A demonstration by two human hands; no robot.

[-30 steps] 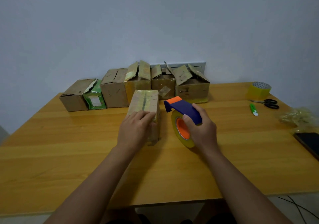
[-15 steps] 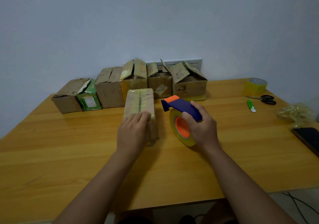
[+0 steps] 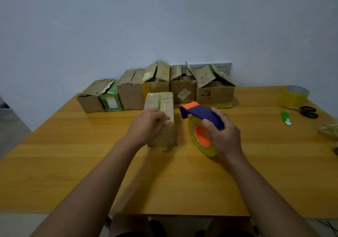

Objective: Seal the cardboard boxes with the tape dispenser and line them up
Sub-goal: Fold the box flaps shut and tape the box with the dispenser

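Between both hands (image 3: 226,136), taped box (image 3: 161,101).

Taped box (image 3: 161,107) beside blue dispenser (image 3: 201,114)

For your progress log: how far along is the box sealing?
Done: little visibly. In hand: left hand presses the tape-covered cardboard box; right hand grips the blue-and-orange tape dispenser. Left: three open-flapped brown boxes by the wall, then lining up.
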